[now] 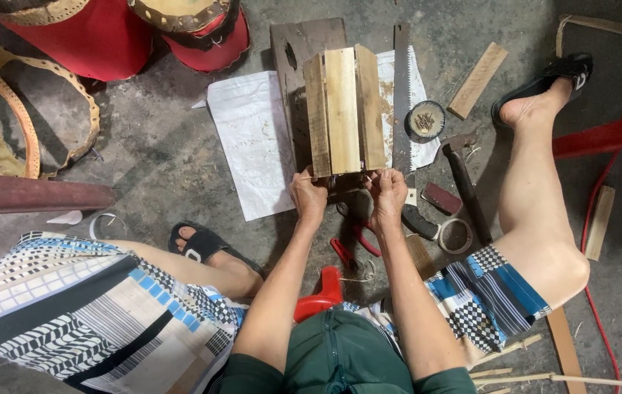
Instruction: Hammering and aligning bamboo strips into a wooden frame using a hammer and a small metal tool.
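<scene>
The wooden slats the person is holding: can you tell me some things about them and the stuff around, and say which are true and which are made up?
1. Both hands grip the near end of the wooden slats. True: the left hand and the right hand each hold one side.
2. A handsaw lies just right of the slats. True.
3. The hammer is in the right hand. False: it lies on the floor, right of the saw.
4. The small round tin is empty. False: it holds a pile of small dark bits, maybe nails.
5. The person is barefoot. False: each foot wears a black sandal.
</scene>
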